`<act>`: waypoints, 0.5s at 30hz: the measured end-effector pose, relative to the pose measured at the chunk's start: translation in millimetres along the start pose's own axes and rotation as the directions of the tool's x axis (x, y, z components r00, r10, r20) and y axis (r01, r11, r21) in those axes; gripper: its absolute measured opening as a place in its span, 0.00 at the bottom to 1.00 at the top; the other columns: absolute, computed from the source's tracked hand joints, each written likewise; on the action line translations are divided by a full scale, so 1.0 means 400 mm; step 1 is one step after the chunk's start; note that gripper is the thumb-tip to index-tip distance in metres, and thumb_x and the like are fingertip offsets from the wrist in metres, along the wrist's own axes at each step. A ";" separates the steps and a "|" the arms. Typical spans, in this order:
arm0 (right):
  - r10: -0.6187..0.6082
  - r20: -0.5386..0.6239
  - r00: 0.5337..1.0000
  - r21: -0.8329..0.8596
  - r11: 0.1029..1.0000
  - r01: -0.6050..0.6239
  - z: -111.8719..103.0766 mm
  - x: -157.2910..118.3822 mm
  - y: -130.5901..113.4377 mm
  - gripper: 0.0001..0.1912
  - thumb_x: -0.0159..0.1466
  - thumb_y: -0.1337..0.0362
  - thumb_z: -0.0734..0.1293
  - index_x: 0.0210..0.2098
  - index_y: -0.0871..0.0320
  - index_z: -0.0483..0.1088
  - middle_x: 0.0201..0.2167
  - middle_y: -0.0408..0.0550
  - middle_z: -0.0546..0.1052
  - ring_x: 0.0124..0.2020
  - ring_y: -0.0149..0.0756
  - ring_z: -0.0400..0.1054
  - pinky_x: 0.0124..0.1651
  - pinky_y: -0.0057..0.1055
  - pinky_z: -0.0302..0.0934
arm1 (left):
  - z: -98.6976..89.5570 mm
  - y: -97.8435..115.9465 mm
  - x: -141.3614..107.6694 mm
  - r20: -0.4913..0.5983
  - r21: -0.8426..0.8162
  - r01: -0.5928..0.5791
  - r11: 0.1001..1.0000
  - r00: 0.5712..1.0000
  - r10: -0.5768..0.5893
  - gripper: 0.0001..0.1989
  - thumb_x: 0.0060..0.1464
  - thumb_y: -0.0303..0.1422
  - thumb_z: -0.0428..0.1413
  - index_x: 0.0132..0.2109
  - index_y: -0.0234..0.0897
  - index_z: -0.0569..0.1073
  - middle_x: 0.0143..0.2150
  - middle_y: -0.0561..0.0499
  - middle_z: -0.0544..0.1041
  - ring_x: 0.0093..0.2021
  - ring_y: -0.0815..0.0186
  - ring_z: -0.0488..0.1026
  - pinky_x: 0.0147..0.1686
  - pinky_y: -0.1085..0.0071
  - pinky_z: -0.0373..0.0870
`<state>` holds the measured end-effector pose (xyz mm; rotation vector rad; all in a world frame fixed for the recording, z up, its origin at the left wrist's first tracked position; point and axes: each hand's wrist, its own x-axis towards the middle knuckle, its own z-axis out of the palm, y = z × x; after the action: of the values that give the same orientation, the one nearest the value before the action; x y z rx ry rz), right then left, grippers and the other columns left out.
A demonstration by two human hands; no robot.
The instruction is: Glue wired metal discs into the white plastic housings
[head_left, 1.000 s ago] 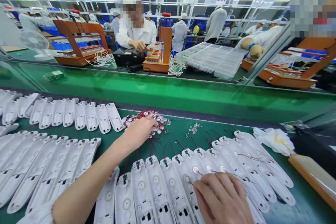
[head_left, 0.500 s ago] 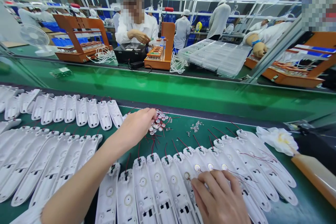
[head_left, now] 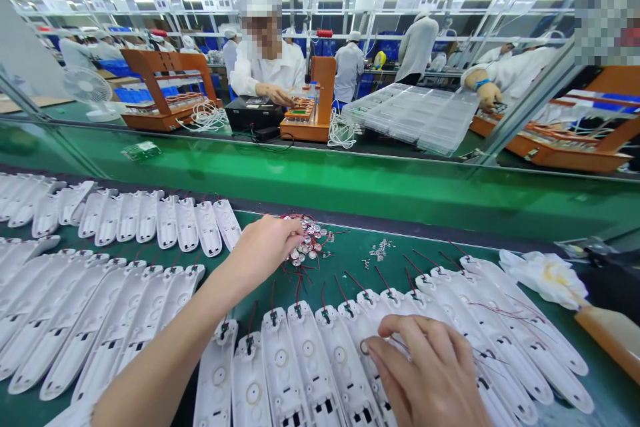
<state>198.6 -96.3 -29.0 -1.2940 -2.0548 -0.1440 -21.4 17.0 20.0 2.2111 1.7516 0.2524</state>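
My left hand (head_left: 267, 240) reaches to a pile of small round silver discs with red wires (head_left: 311, 245), its fingers drawn together at the pile's edge. What those fingertips hold, if anything, is hidden. In the front row of long white plastic shells (head_left: 307, 363), my right hand (head_left: 433, 367) has its thumb on a small round disc (head_left: 363, 345) inside one shell. Thumb and index finger stand apart, and the hand covers parts of the neighbouring shells. Red wires stick out from the shells' upper ends, and some shells show a ring-shaped mark inside.
More white shells (head_left: 95, 307) lie in rows at left. Small metal pieces (head_left: 381, 250) are scattered right of the pile. A crumpled white bag (head_left: 543, 277) lies at right. Behind the green partition (head_left: 320, 180), a co-worker (head_left: 270, 70) handles an orange fixture (head_left: 323, 100).
The view has shifted slightly, moving the scene down and mostly right. My right index finger has lifted away from the thumb. My left hand stays at the disc pile.
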 end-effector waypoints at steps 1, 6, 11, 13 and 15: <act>0.032 -0.045 0.998 0.028 0.999 -0.031 -0.003 0.006 0.001 0.20 0.67 0.63 0.51 0.25 0.52 0.69 0.29 0.42 0.70 0.34 0.35 0.59 0.40 0.35 0.46 | 0.002 -0.002 0.002 0.010 -0.029 0.006 1.000 1.000 -0.006 0.08 0.57 0.32 0.51 0.36 0.38 0.75 0.26 0.52 0.74 0.29 0.66 0.71 0.30 0.74 0.63; 0.004 -0.042 0.999 0.038 0.999 -0.002 -0.034 0.051 0.010 0.12 0.62 0.67 0.57 0.28 0.52 0.69 0.31 0.40 0.71 0.35 0.32 0.59 0.40 0.31 0.48 | 0.007 0.009 0.005 0.002 -0.125 -0.011 0.992 1.000 0.011 0.08 0.57 0.29 0.51 0.34 0.34 0.74 0.25 0.52 0.74 0.27 0.68 0.71 0.29 0.74 0.65; -0.074 -0.127 0.989 -0.012 0.997 0.073 -0.041 0.096 -0.014 0.11 0.62 0.62 0.61 0.42 0.61 0.66 0.39 0.48 0.71 0.41 0.35 0.62 0.43 0.32 0.53 | 0.017 0.075 -0.026 0.032 -0.443 -0.021 0.896 0.999 0.039 0.08 0.54 0.28 0.52 0.42 0.37 0.72 0.31 0.54 0.74 0.27 0.72 0.71 0.20 0.81 0.67; -0.031 -0.144 0.989 -0.065 0.998 0.022 -0.025 0.107 -0.030 0.17 0.64 0.56 0.58 0.44 0.64 0.64 0.37 0.51 0.71 0.39 0.36 0.62 0.41 0.33 0.55 | 0.021 0.107 -0.045 0.062 -0.644 0.005 0.765 0.997 0.046 0.07 0.52 0.28 0.52 0.39 0.36 0.73 0.30 0.54 0.73 0.27 0.72 0.71 0.16 0.83 0.66; 0.034 -0.143 0.989 -0.071 0.997 -0.044 -0.007 0.112 -0.038 0.18 0.66 0.56 0.55 0.45 0.65 0.62 0.32 0.48 0.71 0.34 0.33 0.63 0.38 0.31 0.54 | 0.022 0.133 -0.061 0.108 -0.754 0.058 0.654 0.994 0.036 0.03 0.49 0.27 0.53 0.34 0.33 0.72 0.28 0.53 0.73 0.27 0.71 0.71 0.16 0.83 0.66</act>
<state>175.8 -71.6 4.2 -1.3288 -1.9189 -0.2885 24.2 -18.7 31.4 1.5444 1.2455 0.7015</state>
